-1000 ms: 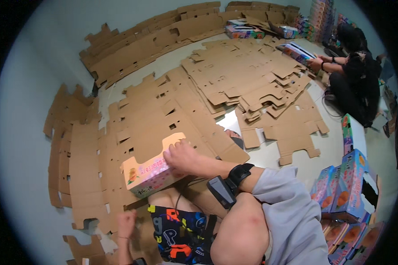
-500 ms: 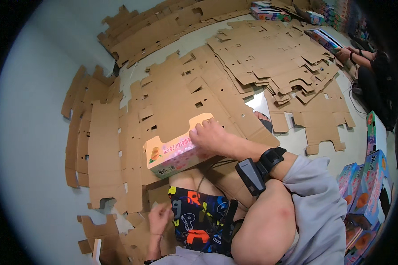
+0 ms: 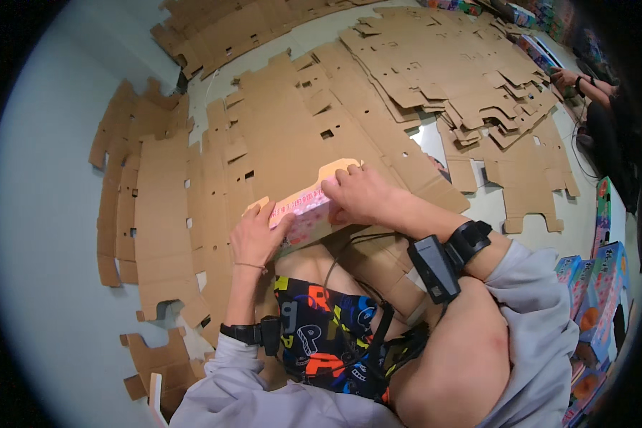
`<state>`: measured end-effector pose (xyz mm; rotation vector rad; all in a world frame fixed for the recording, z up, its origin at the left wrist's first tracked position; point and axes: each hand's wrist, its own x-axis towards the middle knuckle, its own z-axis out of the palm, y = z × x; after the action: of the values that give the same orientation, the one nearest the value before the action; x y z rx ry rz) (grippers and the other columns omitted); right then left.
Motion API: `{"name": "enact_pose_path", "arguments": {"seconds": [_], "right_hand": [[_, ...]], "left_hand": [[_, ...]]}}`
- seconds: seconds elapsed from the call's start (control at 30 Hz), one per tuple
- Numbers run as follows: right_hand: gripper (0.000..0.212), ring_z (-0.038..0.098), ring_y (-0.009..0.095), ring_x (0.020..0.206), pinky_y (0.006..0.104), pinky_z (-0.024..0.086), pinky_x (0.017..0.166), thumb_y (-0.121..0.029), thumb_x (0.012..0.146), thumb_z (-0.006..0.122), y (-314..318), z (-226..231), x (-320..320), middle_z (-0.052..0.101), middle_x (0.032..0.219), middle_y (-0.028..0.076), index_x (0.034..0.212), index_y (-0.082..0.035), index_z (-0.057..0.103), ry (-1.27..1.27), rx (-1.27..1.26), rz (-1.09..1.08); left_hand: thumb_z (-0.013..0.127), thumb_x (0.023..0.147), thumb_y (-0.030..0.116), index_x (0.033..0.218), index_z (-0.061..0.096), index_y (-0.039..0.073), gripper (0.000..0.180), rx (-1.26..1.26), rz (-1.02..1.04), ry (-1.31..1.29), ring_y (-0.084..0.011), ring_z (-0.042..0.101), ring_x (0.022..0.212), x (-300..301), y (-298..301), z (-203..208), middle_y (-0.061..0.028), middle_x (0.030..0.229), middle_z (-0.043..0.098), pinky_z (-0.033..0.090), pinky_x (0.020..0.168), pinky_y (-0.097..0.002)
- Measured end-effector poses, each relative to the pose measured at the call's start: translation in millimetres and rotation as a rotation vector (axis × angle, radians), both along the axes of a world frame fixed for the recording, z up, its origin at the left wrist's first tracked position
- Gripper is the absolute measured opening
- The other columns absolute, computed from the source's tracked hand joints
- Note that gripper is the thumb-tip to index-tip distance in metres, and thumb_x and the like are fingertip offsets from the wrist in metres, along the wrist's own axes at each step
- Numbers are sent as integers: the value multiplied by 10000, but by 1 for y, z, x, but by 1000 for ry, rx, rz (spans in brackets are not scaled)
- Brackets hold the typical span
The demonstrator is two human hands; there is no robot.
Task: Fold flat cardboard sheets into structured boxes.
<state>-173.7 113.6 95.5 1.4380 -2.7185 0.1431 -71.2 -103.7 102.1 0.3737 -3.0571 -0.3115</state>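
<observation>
The pink floral-printed carton [image 3: 303,215] lies just beyond the shorts [image 3: 317,321], over the crossed legs, probably so that both ends are within easy reach. The left hand [image 3: 254,235] grasps its left end, fingers over the peach-coloured upper edge and thumb against the printed face, a pinch that seems meant to steady the wall. The right hand [image 3: 362,194] grips near the right end, fingers bent over the edge; its thumb is not clear. Holding opposite ends likely stops the carton from twisting. Flattened die-cut cardboard sheets [image 3: 278,135] spread beneath and ahead, perhaps as floor cover, while blue printed cartons [image 3: 598,296] are stacked at the right, apparently clear of the arms
</observation>
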Motion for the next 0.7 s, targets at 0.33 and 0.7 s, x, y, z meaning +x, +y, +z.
{"name": "enact_pose_path", "arguments": {"seconds": [0.33, 0.7], "right_hand": [[817, 515, 419, 1065, 451, 470, 869, -497, 586, 802, 7, 10, -17, 502, 1104, 274, 1168, -41, 457, -348, -70, -235], [1100, 442, 362, 1235, 386, 396, 1010, -152, 556, 828, 1, 13, -12, 339, 1391, 270, 1441, -53, 183, -858, -390, -219]], "left_hand": [[795, 552, 545, 1209, 580, 97, 824, -21, -48, 71, -328, 535, 1129, 7, -3, -2, -146, 1219, 550, 464, 902, -415], [873, 537, 85, 1416, 276, 54, 1062, 367, 238, 571, -306, 439, 1229, 38, 14, -6, -201, 1376, 342, 424, 987, -387]]}}
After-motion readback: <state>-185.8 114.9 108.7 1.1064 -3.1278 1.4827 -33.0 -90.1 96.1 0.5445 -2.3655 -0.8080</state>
